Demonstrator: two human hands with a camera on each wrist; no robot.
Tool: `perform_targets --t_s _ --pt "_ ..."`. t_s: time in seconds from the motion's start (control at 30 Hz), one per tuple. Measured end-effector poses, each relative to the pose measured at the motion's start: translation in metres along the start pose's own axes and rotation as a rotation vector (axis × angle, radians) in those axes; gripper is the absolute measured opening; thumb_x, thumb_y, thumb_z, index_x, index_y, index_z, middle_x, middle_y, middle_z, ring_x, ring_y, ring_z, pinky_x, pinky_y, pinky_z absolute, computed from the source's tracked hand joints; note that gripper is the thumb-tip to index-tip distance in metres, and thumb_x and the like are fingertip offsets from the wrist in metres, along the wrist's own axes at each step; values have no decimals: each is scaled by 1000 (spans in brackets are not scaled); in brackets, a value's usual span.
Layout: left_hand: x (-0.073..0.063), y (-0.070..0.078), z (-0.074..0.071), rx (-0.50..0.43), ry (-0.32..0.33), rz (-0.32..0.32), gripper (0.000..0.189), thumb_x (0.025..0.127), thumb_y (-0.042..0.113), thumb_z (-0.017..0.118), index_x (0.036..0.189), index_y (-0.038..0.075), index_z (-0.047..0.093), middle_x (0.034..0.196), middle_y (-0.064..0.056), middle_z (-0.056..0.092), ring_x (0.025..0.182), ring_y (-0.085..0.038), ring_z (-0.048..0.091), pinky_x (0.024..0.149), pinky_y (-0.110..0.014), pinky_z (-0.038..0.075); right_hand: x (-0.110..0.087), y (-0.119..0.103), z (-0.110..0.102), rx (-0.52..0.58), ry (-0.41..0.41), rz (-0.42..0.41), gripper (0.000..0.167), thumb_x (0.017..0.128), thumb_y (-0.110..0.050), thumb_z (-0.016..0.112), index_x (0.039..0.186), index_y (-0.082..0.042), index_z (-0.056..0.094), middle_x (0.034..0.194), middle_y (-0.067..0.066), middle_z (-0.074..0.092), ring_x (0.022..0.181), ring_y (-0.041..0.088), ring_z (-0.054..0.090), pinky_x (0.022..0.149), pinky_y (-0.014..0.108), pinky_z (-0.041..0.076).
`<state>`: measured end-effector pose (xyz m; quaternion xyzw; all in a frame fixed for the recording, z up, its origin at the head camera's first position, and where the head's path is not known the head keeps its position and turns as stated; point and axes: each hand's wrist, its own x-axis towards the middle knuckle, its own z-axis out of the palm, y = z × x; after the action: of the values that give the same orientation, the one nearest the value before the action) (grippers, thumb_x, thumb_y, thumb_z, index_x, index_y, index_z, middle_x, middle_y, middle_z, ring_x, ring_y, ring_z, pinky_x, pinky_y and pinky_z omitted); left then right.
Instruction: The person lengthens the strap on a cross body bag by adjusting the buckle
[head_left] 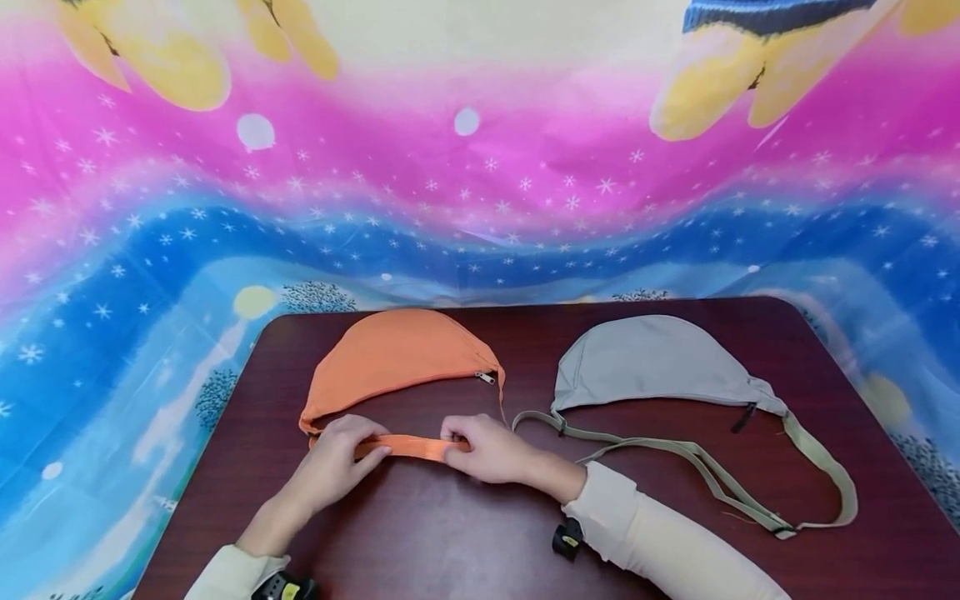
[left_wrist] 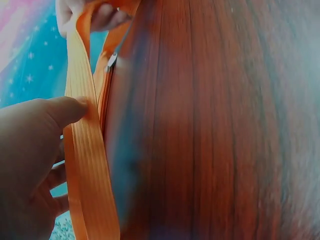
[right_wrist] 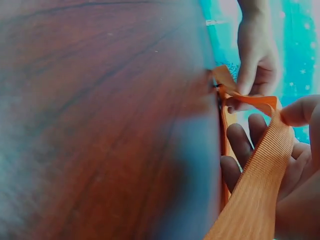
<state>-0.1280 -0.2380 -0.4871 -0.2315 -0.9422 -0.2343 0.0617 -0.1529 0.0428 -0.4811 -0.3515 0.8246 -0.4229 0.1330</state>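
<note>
An orange waist bag (head_left: 397, 358) lies at the back left of the table, its curved side away from me and a metal zipper pull (head_left: 485, 377) at its right end. In front of it, both hands hold its orange webbing strap (head_left: 416, 447) stretched between them. My left hand (head_left: 341, 462) pinches the strap, with the thumb (left_wrist: 70, 111) on its face in the left wrist view. My right hand (head_left: 491, 450) grips the strap further right; in the right wrist view the band (right_wrist: 260, 185) runs across the palm beneath the thumb.
A grey waist bag (head_left: 652, 362) lies to the right, its greenish strap (head_left: 705, 462) looped toward the front right of the dark red-brown table (head_left: 465, 542). Behind the table hangs a colourful printed cloth (head_left: 480, 200). Black wrist cameras (head_left: 567, 538) are on both sleeves.
</note>
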Motion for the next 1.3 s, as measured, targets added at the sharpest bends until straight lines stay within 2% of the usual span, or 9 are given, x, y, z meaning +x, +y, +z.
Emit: perform_targets --t_s 0.1,0.37,0.57,0.7,0.87,1.07,1.17,1.3 --pt "-3 -8 -1 4 9 -19 15 86 20 84 97 21 73 95 10 69 95 -15 63 90 -46 51 1 -3 -2 6 20 20 17 91 -12 62 81 -21 52 62 -14 44 45 -2 46 56 18 37" --pt "-13 -28 2 38 1 -114 13 87 19 83 92 24 72 89 13 66 87 -13 60 81 -42 52 0 -6 -2 20 34 64 16 91 -12 62 81 -21 53 61 -12 46 44 0 48 52 20 38" --pt "-17 -32 2 12 -19 -166 9 96 23 73 88 27 70 84 16 63 79 -7 58 73 -36 50 0 -4 0 -13 47 34 11 93 -14 64 87 -20 57 62 -12 39 50 0 35 54 21 30" --pt "-16 -31 0 4 -51 -191 11 99 26 69 87 26 68 82 16 61 74 -5 54 69 -32 47 1 -3 0 -1 25 38 6 97 -19 68 95 -19 63 64 -12 47 48 2 30 54 21 32" --pt "-16 -32 -1 1 -51 -189 10 99 25 69 89 25 68 83 16 61 75 -4 54 70 -32 48 2 -3 0 -2 15 36 9 98 -24 71 102 -20 64 75 -12 59 48 5 28 54 22 32" --pt "-15 -32 -2 -6 -43 -180 9 98 25 69 90 25 68 82 16 61 74 -4 55 70 -32 48 4 -5 0 -5 10 26 8 98 -24 70 104 -20 65 80 -14 61 48 4 27 54 22 31" --pt "-13 -32 -4 -6 -47 -182 8 98 25 70 90 26 68 83 15 62 74 -4 54 70 -32 49 5 -6 -3 -5 2 23 6 99 -25 69 103 -21 66 76 -14 59 47 4 25 54 22 31" --pt "-9 -33 -9 -5 -44 -186 6 97 28 71 92 25 70 86 14 64 75 -6 55 71 -33 50 6 -7 -10 26 30 28 3 99 -24 69 99 -21 67 68 -12 56 46 5 23 57 23 34"
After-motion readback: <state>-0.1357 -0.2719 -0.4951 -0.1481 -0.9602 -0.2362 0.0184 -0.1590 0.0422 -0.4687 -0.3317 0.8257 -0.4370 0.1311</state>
